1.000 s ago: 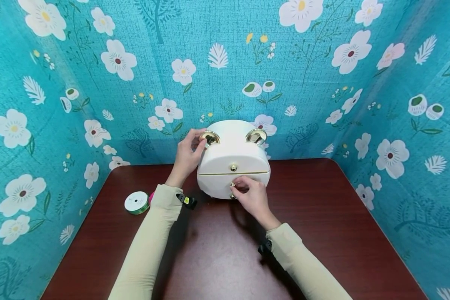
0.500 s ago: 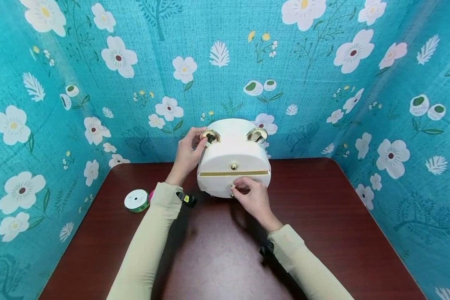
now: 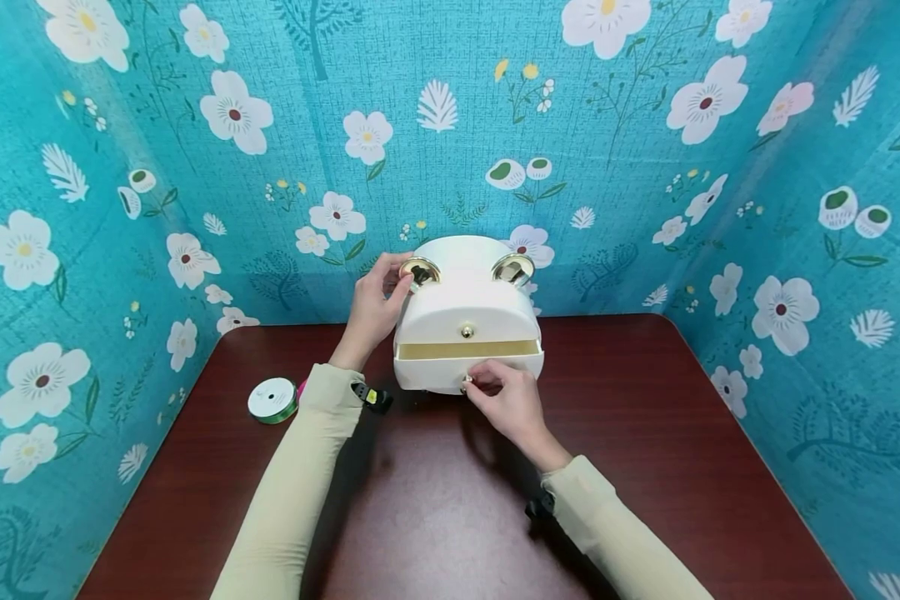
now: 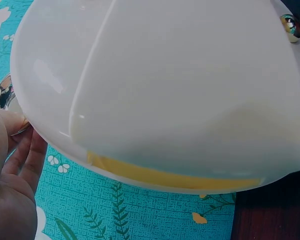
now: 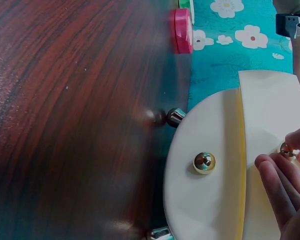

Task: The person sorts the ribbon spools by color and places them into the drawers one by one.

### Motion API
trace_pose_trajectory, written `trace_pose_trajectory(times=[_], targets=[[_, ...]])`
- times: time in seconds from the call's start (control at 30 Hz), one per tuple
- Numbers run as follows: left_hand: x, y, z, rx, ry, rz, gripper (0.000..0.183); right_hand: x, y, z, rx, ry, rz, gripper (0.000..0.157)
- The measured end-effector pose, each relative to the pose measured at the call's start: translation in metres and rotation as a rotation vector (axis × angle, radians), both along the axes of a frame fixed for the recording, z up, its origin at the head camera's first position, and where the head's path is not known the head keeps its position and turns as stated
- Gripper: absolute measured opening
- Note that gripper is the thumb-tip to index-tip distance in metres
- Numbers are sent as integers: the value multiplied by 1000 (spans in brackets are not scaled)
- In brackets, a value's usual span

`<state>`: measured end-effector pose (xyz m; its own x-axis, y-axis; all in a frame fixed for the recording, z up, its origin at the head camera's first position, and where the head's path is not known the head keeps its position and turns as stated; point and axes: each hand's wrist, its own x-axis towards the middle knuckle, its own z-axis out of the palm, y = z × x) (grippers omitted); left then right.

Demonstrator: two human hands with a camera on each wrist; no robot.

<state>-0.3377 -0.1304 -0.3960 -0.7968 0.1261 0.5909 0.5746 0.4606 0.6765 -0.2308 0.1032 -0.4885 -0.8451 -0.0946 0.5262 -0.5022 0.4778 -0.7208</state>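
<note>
A white rounded drawer box (image 3: pixel 461 250), shaped like a twin-bell alarm clock, stands at the back of the table. My left hand (image 3: pixel 373 307) grips the shiny gold bell (image 3: pixel 422 272) at its upper left, thumb and fingers at the rim. With thumb and fingertips, my right hand (image 3: pixel 512 402) pinches the gold knob (image 5: pixel 287 150) of the middle drawer (image 3: pixel 427 372). That drawer is partly out, and its yellowish inside shows above the front. Above it is another gold knob (image 3: pixel 467 332); a lower knob (image 5: pixel 204 162) shows in the right wrist view.
A white and green ribbon spool (image 3: pixel 272 400) lies on the left of the dark red table (image 3: pixel 645 433). Beside it is a pink spool (image 5: pixel 183 31), half hidden behind the left sleeve. Floral teal cloth (image 3: pixel 450 125) encloses the back and sides. The box stands on short metal feet (image 5: pixel 175 117).
The middle drawer has slid out toward me, from a thin gold line to a wide gap. My right hand has come slightly nearer with it; my left hand stays on the bell.
</note>
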Motion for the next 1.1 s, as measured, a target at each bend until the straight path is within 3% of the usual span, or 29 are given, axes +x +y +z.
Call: trace_pose_trajectory(times=[0.33,0.8,1.1], targets=[[0,1,-3,-12,-11,-3,33,10,2,-1,-1,9,0,14],[2,-4,10,-73,-83,-36,33,19,3,-1,-5,12,7,14],[0,-5,11,-76,-64,-36,32,24,3,-3,-9,50,18,17]])
